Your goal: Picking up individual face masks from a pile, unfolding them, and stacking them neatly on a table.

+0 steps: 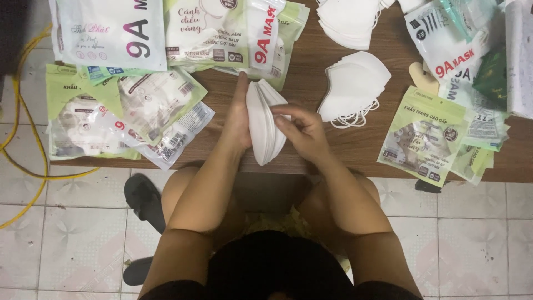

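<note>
From the head camera, we hold a stack of white masks [265, 123] on edge over the near edge of the wooden table [311, 61], left hand [237, 119] flat against its side, right hand [302, 130] with fingers pinching its edges; squaring them evenly seems wise. More loose masks [352, 86] lie right.

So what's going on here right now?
A person holds a stack of white masks on edge over a wooden table. The left hand braces one side; the right hand fingers the other. Loose masks lie to the right, with printed pouches on both sides.
</note>
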